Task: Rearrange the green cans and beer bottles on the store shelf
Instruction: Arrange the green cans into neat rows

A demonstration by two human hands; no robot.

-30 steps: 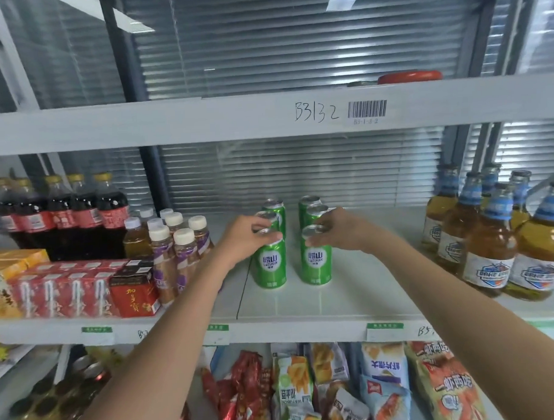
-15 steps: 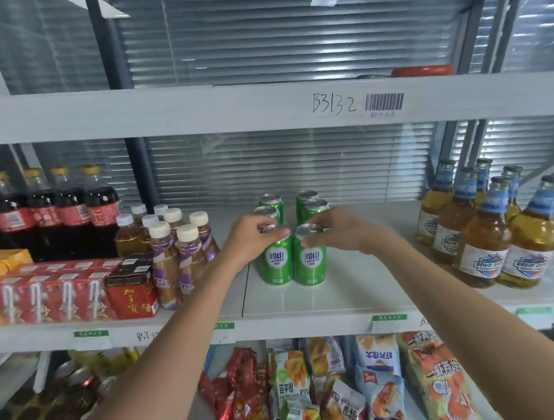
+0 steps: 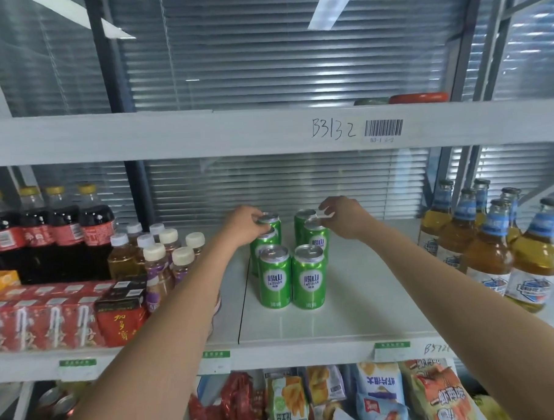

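Note:
Several green cans stand in two rows running front to back on the white shelf point(image 3: 362, 304). The front pair point(image 3: 275, 278) point(image 3: 309, 278) stands free, labels facing me. My left hand point(image 3: 243, 225) reaches past them, its fingertips closed on the top rim of the rear left can point(image 3: 271, 223). On the other side my right hand point(image 3: 346, 216) pinches the top of a rear right can point(image 3: 315, 238). Several amber beer bottles point(image 3: 490, 251) with blue neck labels cluster at the right end of the shelf, apart from both hands.
Cola bottles point(image 3: 64, 231), small white-capped bottles point(image 3: 155, 256) and red drink cartons point(image 3: 45, 318) fill the left of the shelf. Bare shelf lies between the cans and the beer bottles. Overhead runs a shelf beam point(image 3: 202, 133); snack bags point(image 3: 382, 392) lie below.
Both hands have let go of the front pair of cans and reached deeper, onto the tops of the rear cans. The front pair now stands close together near the middle of the shelf.

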